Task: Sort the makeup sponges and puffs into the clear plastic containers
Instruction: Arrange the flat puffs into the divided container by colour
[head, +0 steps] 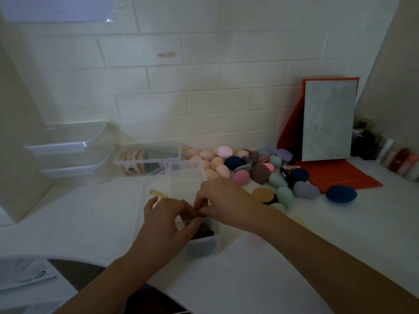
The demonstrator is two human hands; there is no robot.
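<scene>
On my feed, far left, two stacked clear tubs (70,152) sit on the tabletop (272,257). Beside them a divided clear box (147,159) holds flat puffs. The left hand (167,223) and right hand (224,200) meet, fingers curled, over a small clear container (201,245) with dark pieces inside. I cannot tell if they pinch anything. Loose sponges (259,173) are piled further right.

Whatever sits between the left hand (166,223) and right hand (223,201) is hidden; blurred items (402,164) at the surface's (294,264) right edge are cut off
</scene>
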